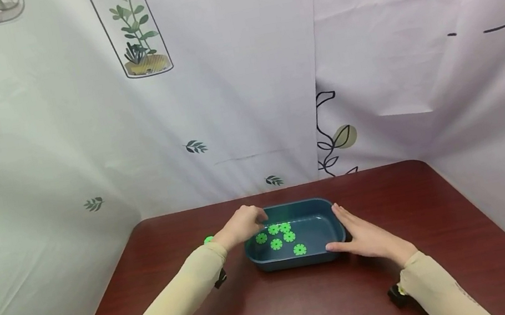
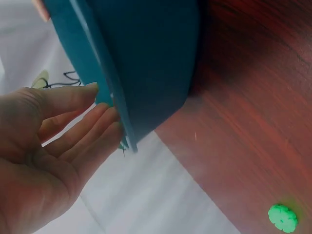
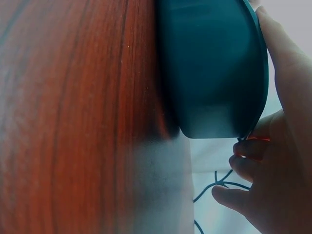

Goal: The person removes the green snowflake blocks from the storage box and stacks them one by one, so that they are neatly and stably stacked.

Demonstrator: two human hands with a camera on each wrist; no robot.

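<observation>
A dark teal tray [image 1: 296, 261] with rounded corners stands on the table. Several bright green flower-shaped pieces [image 1: 275, 244] lie on its floor, mostly toward the left. My left hand [image 1: 242, 225] is over the tray's left rim, fingers loosely bent. In the left wrist view, its thumb and fingertips are apart beside the rim, and nothing shows between them. At the tray's right end rests my right hand [image 1: 365, 236], thumb at the near corner and extended fingers along the far right rim. Another green flower piece [image 2: 282, 218] lies on the table left of the tray.
The dark red wooden table [image 1: 310, 310] carries the tray near its back edge. A pale printed cloth [image 1: 242, 97] hangs behind and at both sides. A dark wrist device [image 1: 397, 296] sits under the right sleeve, another [image 1: 220, 278] under the left.
</observation>
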